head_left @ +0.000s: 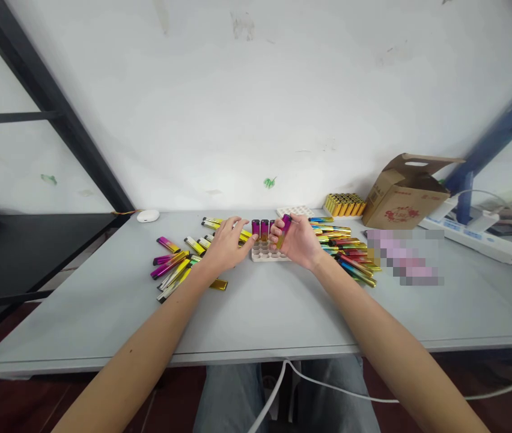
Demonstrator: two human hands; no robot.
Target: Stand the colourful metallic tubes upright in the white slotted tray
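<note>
My right hand [300, 240] is closed around a purple-and-gold lighter [285, 227], held tilted above the right part of a white tray with round holes [265, 255]. Several purple lighters [256, 230] stand upright in the tray's back row. Just left of the tray, my left hand [228, 245] hovers with fingers apart and nothing visible in it. Beneath and around this hand lies a loose pile of lighters [172, 264], yellow, silver and purple. Part of that pile is hidden by my left hand and forearm.
Another heap of multicoloured lighters [350, 252] lies to the right. Behind are a second white tray [294, 211] and a filled tray of gold lighters [345, 205]. A cardboard box [402, 201], power strip [472, 239] and white case [148, 216] sit on the grey table [274, 319].
</note>
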